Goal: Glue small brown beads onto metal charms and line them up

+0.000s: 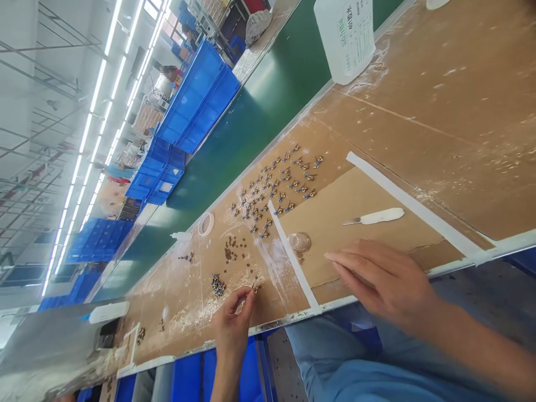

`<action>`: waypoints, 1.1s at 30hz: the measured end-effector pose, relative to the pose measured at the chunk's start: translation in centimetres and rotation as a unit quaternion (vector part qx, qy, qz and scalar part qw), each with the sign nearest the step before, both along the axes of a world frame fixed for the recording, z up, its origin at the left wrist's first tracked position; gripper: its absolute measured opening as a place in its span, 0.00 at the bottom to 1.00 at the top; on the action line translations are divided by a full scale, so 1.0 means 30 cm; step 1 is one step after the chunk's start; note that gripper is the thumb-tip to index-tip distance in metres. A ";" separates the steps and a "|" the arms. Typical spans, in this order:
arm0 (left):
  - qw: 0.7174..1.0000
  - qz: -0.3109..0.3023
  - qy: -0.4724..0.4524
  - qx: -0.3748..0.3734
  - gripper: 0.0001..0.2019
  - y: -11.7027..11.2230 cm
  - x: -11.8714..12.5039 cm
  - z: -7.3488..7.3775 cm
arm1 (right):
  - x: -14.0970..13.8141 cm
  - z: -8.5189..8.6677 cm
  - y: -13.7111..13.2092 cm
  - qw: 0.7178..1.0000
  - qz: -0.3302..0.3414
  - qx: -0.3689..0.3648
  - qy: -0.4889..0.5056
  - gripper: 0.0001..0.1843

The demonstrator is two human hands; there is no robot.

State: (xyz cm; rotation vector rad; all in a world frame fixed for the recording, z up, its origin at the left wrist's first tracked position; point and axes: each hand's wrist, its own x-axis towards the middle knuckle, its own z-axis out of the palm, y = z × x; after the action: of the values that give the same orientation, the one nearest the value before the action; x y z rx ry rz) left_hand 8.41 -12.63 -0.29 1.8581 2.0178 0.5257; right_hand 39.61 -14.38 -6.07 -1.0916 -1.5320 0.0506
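Observation:
My left hand (234, 321) is closed in a pinch on a tiny part (254, 288) at the near edge of the brown cardboard-covered bench (439, 111). A small heap of blue-and-brass parts (218, 285) lies just left of that pinch. My right hand (379, 279) lies flat on the cardboard with its fingers stretched out, holding nothing. A small clear dish (300, 242) stands just beyond its fingertips. Several blue-and-brass parts (276, 184) are laid out in rows farther back, and loose brown beads (233, 249) lie to their left.
A white-handled blade (377, 216) lies beyond my right hand. A tape roll (205, 223) sits by the green conveyor belt (251, 128). A white plastic jug (345, 36) stands at the back. Blue crates (196, 106) are stacked across the belt, with another person (170, 72) far behind.

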 end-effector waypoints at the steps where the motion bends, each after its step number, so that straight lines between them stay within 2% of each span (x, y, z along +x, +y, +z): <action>1: 1.000 -0.006 -0.001 0.004 0.12 -0.001 0.003 0.000 | -0.001 -0.002 0.000 1.000 -0.001 -0.001 -0.005 0.11; 7: 0.999 -0.036 0.025 0.027 0.11 -0.002 0.019 0.000 | -0.002 -0.012 -0.002 1.000 -0.007 -0.005 -0.023 0.11; 20: 0.996 -0.046 0.074 0.002 0.10 0.008 0.043 0.018 | -0.001 -0.009 -0.006 1.000 -0.006 -0.011 -0.018 0.13; 27: 0.991 -0.080 0.107 -0.005 0.10 0.018 0.046 0.024 | -0.002 -0.001 0.006 1.000 -0.005 -0.005 -0.014 0.13; 30: 0.994 -0.064 0.083 -0.007 0.10 0.019 0.049 0.029 | 0.005 0.000 0.005 1.000 -0.006 -0.004 -0.005 0.14; 33: 0.999 -0.035 0.014 -0.003 0.11 0.001 0.076 0.046 | 0.011 0.001 -0.006 1.000 -0.001 0.006 0.002 0.14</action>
State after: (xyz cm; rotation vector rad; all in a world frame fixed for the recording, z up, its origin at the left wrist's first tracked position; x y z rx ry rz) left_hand 10.68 -12.60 1.08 1.9358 1.9608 0.4768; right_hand 39.93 -14.54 -6.03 -1.0818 -1.5255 0.0424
